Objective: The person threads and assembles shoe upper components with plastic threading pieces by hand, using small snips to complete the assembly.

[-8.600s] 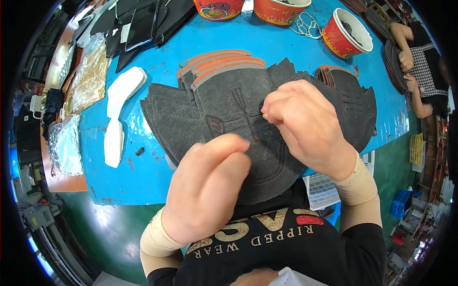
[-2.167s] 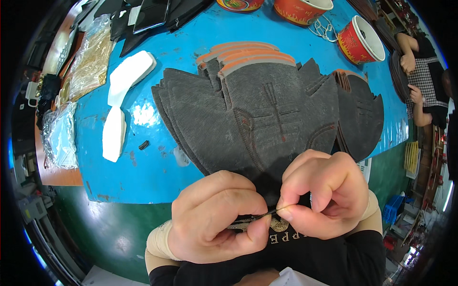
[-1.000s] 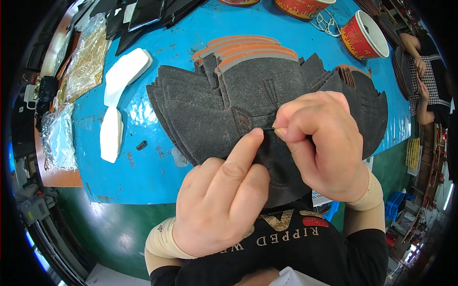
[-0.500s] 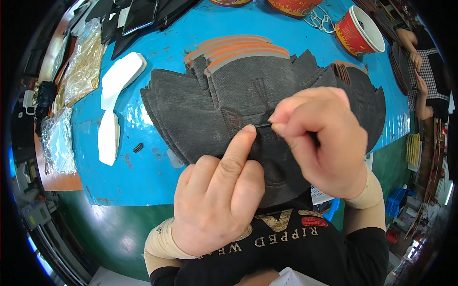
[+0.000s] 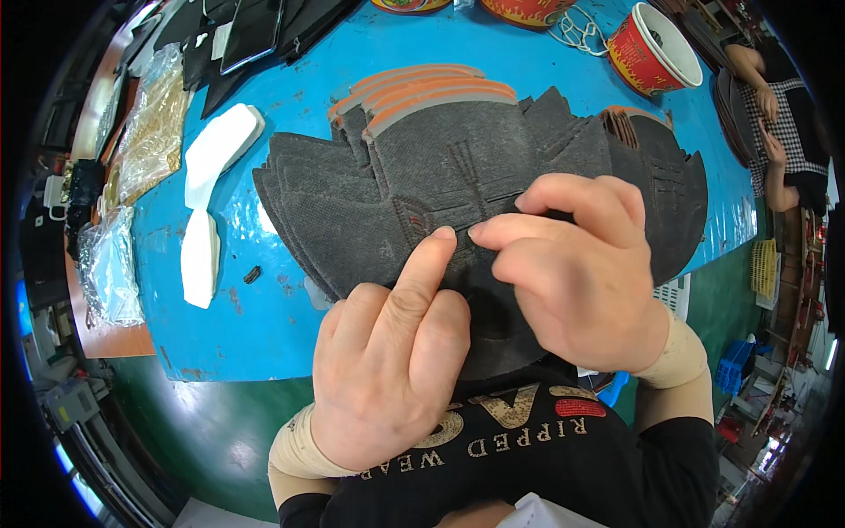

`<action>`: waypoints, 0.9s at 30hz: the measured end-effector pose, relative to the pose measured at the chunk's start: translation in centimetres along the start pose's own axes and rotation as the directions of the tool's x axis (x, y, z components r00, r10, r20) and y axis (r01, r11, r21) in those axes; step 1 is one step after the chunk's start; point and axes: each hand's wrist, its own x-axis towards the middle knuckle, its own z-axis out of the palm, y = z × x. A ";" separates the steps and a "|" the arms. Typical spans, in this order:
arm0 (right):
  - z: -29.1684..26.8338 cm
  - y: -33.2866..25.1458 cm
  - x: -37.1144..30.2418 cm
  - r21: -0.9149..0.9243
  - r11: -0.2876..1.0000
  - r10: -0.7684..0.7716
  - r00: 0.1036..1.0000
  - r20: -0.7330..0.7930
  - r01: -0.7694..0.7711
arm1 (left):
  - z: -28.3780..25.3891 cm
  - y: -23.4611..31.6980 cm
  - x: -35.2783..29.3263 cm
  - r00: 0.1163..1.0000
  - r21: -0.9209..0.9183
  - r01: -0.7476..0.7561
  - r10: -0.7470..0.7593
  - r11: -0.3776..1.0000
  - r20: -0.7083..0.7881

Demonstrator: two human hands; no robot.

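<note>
Dark grey textured sheet pieces (image 5: 330, 194), cut to shape with stitched lines and orange-and-grey upper edges, lie stacked before me on the blue table. My left hand (image 5: 387, 378) rests on their near part. One of its fingers is stretched out with its tip on the top piece beside a narrow dark slit; the others are bent, their tips hidden. Just right of that fingertip is my right hand (image 5: 585, 290), thumb and forefinger apart. Its thumb tip meets the piece by the slit. I see nothing held in either hand.
A white pad-like piece (image 5: 220, 145) and a dark scrap (image 5: 253, 275) lie at left, near clear plastic bags (image 5: 110, 264). Red paper tubs (image 5: 638, 66) and a white cord (image 5: 579, 33) stand along the far side. Another person's hands (image 5: 770, 123) are at far right.
My right hand has opened from a pinch at the slit, its thumb coming left toward the left fingertip. The left hand and the stack have shifted slightly left in view.
</note>
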 end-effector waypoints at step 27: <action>-2.7 2.8 -2.7 -0.139 0.987 0.015 0.921 -0.388 -0.075 | -0.5 -0.2 0.1 1.000 -0.096 0.005 -0.004 0.995 0.012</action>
